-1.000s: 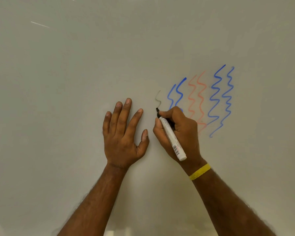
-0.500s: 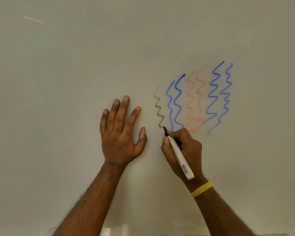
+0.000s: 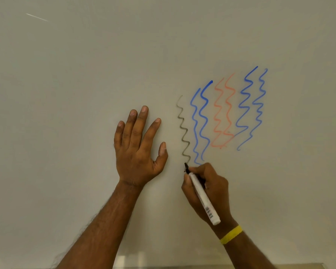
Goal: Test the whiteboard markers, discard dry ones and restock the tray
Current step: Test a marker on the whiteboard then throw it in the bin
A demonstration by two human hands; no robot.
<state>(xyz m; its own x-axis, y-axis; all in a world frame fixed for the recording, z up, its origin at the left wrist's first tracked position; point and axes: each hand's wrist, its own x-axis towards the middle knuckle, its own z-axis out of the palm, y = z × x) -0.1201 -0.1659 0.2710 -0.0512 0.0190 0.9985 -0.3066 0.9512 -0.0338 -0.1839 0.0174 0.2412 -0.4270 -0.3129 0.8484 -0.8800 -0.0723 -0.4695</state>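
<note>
Whiteboard point(image 3: 85, 84): pale and glossy, it fills nearly the whole view.
Left hand point(image 3: 138, 150): lies flat against the board, at 10 o'clock from the right hand. Its fingers point(image 3: 139, 123) are straight and slightly spread, aimed toward 12 o'clock, with the thumb out toward 2 o'clock. It holds nothing.
Right hand point(image 3: 211, 191): at 5 o'clock from the picture's centre, with its fingers curled and clamped on the marker near the writing end, thumb on the near side.
Marker point(image 3: 202, 197): white barrel with a dark tip, uncapped. The tip points to 11 o'clock and meets the board at the foot of the grey squiggle. The rear end sticks out past the wrist toward 5 o'clock, and a barcode shows near that end.
Grey squiggle point(image 3: 183, 131): a thin, faint, single wavy line that runs up toward 12 o'clock from the marker tip.
Left blue pair point(image 3: 201, 121): two wavy lines just at 3 o'clock of the grey one.
Orange pair point(image 3: 224, 113): two paler wavy lines, next toward 3 o'clock.
Right blue pair point(image 3: 250, 107): two more, farthest toward 3 o'clock.
Wristband point(image 3: 231, 234): yellow, worn on the right wrist.
Light streak point(image 3: 37, 17): a thin bright reflection at 10 o'clock in the view.
</note>
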